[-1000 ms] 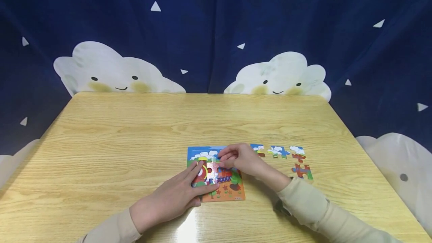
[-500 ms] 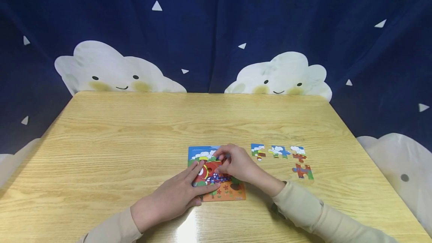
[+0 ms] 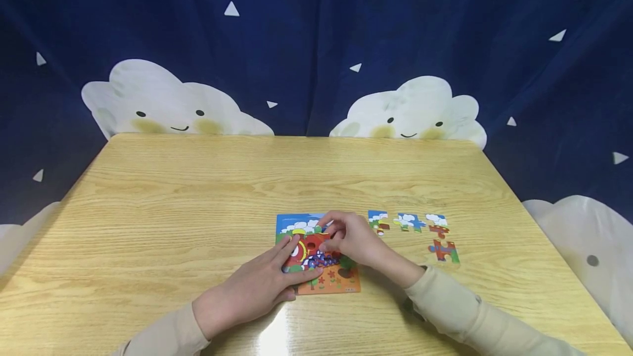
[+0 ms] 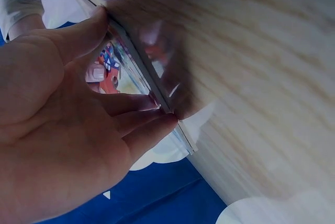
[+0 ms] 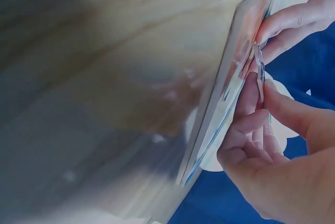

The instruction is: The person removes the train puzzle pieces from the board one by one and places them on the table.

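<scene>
A jigsaw puzzle board (image 3: 341,287) with a cartoon train picture lies on the wooden table. My left hand (image 3: 247,296) rests across its left side, fingers fairly straight; in the left wrist view, fingertips and thumb (image 4: 86,33) touch the board along its edge. Above the board's middle, my right hand (image 3: 357,239) pinches a puzzle piece (image 5: 260,72) between thumb and fingers. That piece is red with blue wheels from above, and it stands tilted against the board in the right wrist view. Part of the board is hidden under both hands.
To the right of the board lie several loose puzzle pieces: one with blue sky (image 3: 378,220), a cloud piece (image 3: 407,221) and a red and green piece (image 3: 444,251) among them. Behind the table (image 3: 198,180) hangs a dark blue curtain (image 3: 306,43) with clouds.
The right hand has lifted and turned the puzzle piece over the board, first leftward, then slightly back to the right. The piece's glare has gone. The left hand stays in place.
</scene>
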Available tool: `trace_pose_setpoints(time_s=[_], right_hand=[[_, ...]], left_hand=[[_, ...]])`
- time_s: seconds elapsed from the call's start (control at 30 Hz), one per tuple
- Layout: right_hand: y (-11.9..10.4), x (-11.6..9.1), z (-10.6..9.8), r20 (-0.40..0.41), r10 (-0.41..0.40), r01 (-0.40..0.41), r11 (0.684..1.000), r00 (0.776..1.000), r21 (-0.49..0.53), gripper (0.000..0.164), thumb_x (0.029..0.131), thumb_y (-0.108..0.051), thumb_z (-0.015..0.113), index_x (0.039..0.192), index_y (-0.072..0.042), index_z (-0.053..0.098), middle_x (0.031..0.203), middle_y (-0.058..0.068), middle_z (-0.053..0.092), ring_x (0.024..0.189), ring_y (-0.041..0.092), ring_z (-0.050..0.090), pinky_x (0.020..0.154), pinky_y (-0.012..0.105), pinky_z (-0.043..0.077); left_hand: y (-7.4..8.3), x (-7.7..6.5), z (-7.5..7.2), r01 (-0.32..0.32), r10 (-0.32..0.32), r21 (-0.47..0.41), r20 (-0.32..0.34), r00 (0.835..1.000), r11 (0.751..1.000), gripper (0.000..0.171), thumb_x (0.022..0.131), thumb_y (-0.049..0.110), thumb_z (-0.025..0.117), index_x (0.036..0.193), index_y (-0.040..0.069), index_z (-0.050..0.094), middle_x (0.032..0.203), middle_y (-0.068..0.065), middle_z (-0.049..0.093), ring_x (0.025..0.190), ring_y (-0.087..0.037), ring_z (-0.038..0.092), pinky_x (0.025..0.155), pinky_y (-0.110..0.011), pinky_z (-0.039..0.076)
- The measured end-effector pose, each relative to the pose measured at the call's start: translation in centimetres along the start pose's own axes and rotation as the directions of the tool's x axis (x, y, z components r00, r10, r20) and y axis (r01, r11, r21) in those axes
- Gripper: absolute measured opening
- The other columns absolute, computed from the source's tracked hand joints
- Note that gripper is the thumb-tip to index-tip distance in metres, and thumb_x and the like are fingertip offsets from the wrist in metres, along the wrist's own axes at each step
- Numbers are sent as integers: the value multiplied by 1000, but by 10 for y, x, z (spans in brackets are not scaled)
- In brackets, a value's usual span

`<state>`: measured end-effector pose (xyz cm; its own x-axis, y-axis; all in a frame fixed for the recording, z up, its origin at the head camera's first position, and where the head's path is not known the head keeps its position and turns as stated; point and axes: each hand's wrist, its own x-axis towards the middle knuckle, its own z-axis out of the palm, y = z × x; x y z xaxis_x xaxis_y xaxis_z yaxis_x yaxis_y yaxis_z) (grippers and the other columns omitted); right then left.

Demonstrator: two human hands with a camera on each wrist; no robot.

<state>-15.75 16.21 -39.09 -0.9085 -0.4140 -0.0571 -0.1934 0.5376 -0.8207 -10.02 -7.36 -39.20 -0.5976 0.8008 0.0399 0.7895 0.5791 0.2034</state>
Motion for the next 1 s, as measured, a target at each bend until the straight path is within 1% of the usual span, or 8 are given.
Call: trace_pose_setpoints(time_s=[0.17, 0.27, 0.43, 0.57, 0.7, 0.8, 1.0], right_hand=[[8, -7, -13, -7, 22, -21, 998, 1000, 52, 29, 81, -2, 79, 107, -1, 67, 81, 3, 63, 62, 15, 53, 55, 23, 46], [14, -14, -24, -19, 31, -30, 998, 999, 63, 30, 81, -2, 79, 108, 0, 67, 82, 4, 65, 65, 17, 57, 57, 23, 48], [25, -27, -43, -49, 92, -89, 994, 995, 71, 34, 79, -1, 79, 110, 1, 66, 84, 5, 67, 70, 19, 62, 56, 23, 49], [33, -38, -58, -67, 129, -125, 990, 989, 71, 36, 80, -1, 78, 112, 3, 65, 85, 6, 66, 69, 19, 62, 54, 23, 46], [40, -47, -70, -76, 141, -136, 988, 987, 70, 35, 81, -1, 78, 113, 4, 64, 84, 7, 66, 67, 16, 61, 54, 23, 46], [45, -53, -77, -88, 134, -129, 990, 987, 58, 36, 81, -1, 77, 114, 5, 64, 84, 7, 67, 67, 15, 60, 55, 24, 47], [55, -63, -90, -106, 122, -122, 992, 987, 9, 37, 80, -2, 78, 113, 5, 64, 83, 9, 67, 65, 13, 59, 56, 25, 48]], left_hand=[[1, 0, -1, 4, -4, 2, 2, 1000, 1000, 51, 96, 30, 63, 145, 35, 50, 148, -34, 33, 136, -48, 35, 101, -50, 44], [1, 0, -1, 6, -6, -4, 7, 1000, 1000, 51, 96, 30, 62, 146, 35, 49, 149, -34, 32, 136, -48, 34, 101, -50, 44], [1, 0, -2, 7, -6, -10, 22, 1000, 1000, 52, 97, 30, 61, 147, 35, 47, 149, -34, 31, 136, -49, 33, 101, -50, 44], [0, 0, -2, 12, -11, -11, 30, 999, 1000, 52, 97, 29, 61, 147, 35, 47, 150, -34, 29, 137, -48, 31, 102, -50, 43], [0, 0, -1, 11, -11, -4, 27, 1000, 1000, 51, 97, 30, 61, 146, 35, 48, 150, -34, 30, 137, -48, 32, 102, -49, 43], [0, 0, -1, 5, -5, 10, 24, 1000, 1000, 51, 97, 31, 61, 146, 35, 48, 149, -34, 31, 137, -48, 33, 102, -48, 43], [1, 0, -1, 10, -10, 3, 19, 1000, 1000, 51, 96, 31, 62, 145, 35, 49, 149, -34, 32, 136, -48, 34, 101, -49, 44]])
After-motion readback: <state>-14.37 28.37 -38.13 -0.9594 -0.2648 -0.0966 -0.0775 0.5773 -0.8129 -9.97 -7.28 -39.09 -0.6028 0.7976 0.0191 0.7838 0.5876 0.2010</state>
